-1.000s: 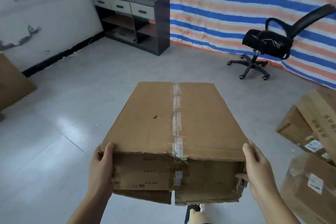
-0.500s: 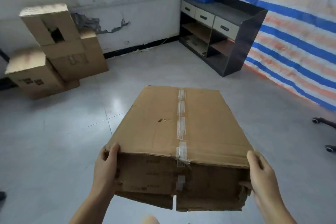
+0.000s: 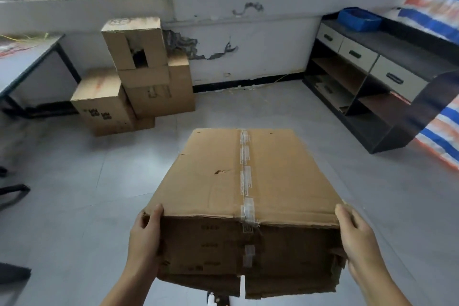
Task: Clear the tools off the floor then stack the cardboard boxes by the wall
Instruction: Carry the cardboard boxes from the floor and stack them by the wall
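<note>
Stacking stage, by my judgement: the left hand (image 3: 145,236) and right hand (image 3: 357,236) are clamping the near corners of a taped cardboard box (image 3: 244,181), carried level above the floor (image 3: 74,194). Next comes setting it squarely on the stacked boxes (image 3: 135,77) by the wall. The path looks open; the shelf unit (image 3: 372,77) stands well right.

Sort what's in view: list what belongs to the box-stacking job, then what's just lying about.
Job: carried box, held by left hand and right hand; stacked boxes by the wall.
Lying about: blue tray, shelf unit, desk.
</note>
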A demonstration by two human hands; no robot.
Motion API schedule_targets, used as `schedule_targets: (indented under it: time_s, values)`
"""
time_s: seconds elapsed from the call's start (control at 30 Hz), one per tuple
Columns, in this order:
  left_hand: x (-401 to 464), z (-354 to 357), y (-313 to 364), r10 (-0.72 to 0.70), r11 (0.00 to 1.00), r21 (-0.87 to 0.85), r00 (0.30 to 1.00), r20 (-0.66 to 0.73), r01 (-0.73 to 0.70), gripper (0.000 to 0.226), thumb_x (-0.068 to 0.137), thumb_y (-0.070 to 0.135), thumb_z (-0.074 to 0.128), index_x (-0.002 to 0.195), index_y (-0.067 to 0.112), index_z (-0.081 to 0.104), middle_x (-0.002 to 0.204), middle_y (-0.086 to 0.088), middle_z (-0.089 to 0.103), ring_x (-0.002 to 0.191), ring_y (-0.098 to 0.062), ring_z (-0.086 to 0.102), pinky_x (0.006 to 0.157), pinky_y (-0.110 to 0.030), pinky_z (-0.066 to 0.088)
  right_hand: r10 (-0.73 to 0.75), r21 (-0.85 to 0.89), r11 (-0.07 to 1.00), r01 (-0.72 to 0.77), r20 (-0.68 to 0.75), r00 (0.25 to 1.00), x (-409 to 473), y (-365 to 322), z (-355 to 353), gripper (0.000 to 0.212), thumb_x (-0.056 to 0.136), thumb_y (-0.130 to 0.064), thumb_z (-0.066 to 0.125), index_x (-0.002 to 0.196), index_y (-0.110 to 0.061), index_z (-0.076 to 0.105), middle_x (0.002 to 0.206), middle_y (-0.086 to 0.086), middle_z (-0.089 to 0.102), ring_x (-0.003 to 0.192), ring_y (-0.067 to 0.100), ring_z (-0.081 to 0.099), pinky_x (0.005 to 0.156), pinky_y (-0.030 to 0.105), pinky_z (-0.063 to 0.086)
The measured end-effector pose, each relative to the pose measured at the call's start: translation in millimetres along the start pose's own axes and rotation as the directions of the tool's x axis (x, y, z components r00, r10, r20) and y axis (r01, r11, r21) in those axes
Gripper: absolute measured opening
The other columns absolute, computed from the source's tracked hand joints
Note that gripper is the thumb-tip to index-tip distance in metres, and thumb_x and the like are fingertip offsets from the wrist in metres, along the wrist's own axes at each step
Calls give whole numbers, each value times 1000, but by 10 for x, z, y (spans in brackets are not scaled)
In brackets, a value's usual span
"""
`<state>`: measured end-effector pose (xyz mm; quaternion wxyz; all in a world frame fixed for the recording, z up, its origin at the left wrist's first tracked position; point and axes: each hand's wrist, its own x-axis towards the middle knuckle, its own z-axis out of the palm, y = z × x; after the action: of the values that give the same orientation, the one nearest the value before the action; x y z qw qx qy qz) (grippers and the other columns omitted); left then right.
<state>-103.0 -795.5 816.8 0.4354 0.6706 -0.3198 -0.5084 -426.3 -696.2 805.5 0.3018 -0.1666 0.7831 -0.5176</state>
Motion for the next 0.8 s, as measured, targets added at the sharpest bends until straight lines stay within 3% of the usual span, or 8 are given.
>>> schedule_targets:
  time_s: [0.27,0.37,0.5,0.57,0.67,0.8]
  values:
    - [1265,528,784,-28,999,-34,999,-42,27,20,96,35,48,110,20,48,94,2,53,96,-27,50,67,-35,41,-18,-3,1000,19,44,999,1024,-807,1074,47,96,-40,45,140,-22,43,140,-2,46,129,24,42,101,54,42]
    - [1712,824,988,-33,999,-14,998,-51,32,21,96,35,48,110,19,50,95,-1,55,90,-26,50,59,-32,39,-44,-4,999,44,61,997,1460,-1021,1358,47,98,-37,44,141,-19,41,140,-2,45,131,22,40,105,39,37]
    - [2328,1371,1260,-41,999,-7,998,-54,40,24,95,36,48,110,18,52,97,-3,54,90,-25,50,64,-40,45,-35,-6,999,35,72,997,2179,-1270,1735,48,98,-35,44,142,-16,40,143,1,44,132,21,40,96,31,36]
    - [2636,1688,1399,-50,999,-15,997,-58,49,25,95,37,48,111,18,52,98,-3,54,90,-26,50,68,-45,48,-15,-20,1000,17,74,997,2610,-1427,1939,48,98,-36,44,142,-18,39,143,1,44,132,23,40,94,34,40]
    - [3085,2200,1628,-82,997,-18,993,-81,81,26,95,37,48,111,18,52,103,-6,53,93,-28,50,86,-56,47,23,-61,998,-18,81,996,3302,-1720,2191,48,97,-38,44,142,-19,40,141,1,45,130,26,41,98,48,45]
    - [3669,2859,2016,-109,994,-25,990,-93,107,27,96,34,47,112,13,53,103,-12,54,86,-27,48,82,-57,48,0,-98,995,10,99,995,4180,-2225,2525,48,97,-39,43,141,-20,41,142,3,46,130,26,41,102,49,42]
